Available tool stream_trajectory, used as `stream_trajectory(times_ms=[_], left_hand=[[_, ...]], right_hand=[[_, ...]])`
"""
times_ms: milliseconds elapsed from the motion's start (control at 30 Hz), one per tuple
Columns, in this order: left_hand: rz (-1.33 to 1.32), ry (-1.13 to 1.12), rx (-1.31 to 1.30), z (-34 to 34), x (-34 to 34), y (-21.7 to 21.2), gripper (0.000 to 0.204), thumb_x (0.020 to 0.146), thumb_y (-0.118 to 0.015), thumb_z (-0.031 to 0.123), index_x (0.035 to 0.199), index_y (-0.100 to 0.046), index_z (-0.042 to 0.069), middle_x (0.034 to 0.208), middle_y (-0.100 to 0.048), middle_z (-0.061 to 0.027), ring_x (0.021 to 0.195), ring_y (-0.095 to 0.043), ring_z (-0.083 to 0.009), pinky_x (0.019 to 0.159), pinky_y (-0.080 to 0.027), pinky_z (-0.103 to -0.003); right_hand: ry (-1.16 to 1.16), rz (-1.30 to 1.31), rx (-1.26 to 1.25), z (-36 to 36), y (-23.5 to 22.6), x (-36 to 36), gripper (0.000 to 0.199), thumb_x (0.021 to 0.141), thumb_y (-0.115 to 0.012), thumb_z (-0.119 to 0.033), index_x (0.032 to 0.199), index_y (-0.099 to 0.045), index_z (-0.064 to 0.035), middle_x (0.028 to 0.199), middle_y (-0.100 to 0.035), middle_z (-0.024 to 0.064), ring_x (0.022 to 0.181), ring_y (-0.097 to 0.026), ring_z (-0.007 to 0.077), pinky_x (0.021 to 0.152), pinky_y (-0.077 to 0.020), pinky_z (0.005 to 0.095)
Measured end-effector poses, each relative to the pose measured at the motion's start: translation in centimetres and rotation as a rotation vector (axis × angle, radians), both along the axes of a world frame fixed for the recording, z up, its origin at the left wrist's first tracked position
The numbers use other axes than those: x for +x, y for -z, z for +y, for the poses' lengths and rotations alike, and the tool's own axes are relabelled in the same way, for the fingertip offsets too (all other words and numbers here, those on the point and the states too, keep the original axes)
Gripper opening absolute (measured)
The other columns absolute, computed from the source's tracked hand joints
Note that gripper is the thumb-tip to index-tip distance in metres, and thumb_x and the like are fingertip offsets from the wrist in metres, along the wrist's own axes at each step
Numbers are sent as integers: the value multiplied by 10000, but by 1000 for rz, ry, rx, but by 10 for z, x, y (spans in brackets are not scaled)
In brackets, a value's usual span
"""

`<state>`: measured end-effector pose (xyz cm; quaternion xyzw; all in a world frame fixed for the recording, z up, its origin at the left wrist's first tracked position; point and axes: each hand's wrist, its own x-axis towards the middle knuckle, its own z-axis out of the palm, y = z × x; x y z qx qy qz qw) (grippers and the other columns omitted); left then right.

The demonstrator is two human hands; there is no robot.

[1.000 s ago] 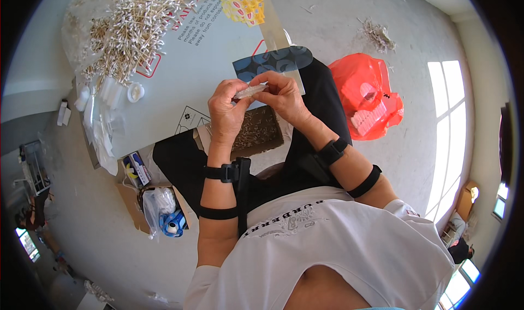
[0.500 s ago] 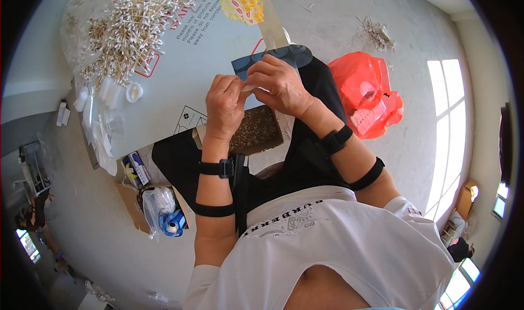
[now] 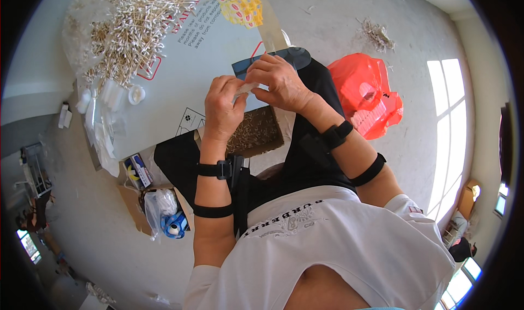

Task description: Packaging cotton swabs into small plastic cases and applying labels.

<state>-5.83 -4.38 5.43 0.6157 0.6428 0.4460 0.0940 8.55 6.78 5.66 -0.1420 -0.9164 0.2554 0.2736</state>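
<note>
1. We're seeing the left hand (image 3: 222, 108) pinching one end of a small whitish piece (image 3: 245, 89) between thumb and fingers.
2. We're seeing the right hand (image 3: 281, 85) grasping the other end, fingers curling over; two-ended hold is probably keeping it steady.
3. The piece is sitting right between both hands, tilting up toward the right one; fingers are covering its ends, so we aren't making out what's inside.
4. Just below the hands, we're noting a cardboard box (image 3: 267, 148) holding thin scraps (image 3: 248, 132); placement there is likely letting it catch whatever drops.
5. Beyond and left of the left hand, a heap of cotton swabs (image 3: 128, 34) is lying on the table (image 3: 164, 111), presumably staying within reach.
6. Straight beyond the hands, yellow labels (image 3: 240, 10) are lying loose, probably being kept apart from the swabs.
7. Right of the right hand, a red bag (image 3: 349, 72) is resting well apart.
</note>
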Motion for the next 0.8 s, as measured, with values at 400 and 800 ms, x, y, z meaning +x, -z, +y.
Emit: stream_trajectory(times_ms=[400,800], left_hand=[[97,21,2,2,-6,6,170,655,-625,-53,814,-579,-11,821,-599,-128,801,-600,-340,667,-511,-419],[152,33,49,4,-16,8,167,656,-608,-62,810,-581,-2,809,-601,-119,793,-601,-326,665,-507,-415]], right_hand=[[-21,29,-29,-5,6,-8,179,672,-694,-118,840,-635,-100,861,-608,26,865,-551,241,770,-418,368],[-94,23,-58,2,7,-17,143,672,-663,-65,804,-608,-63,796,-577,60,855,-550,278,776,-448,391]])
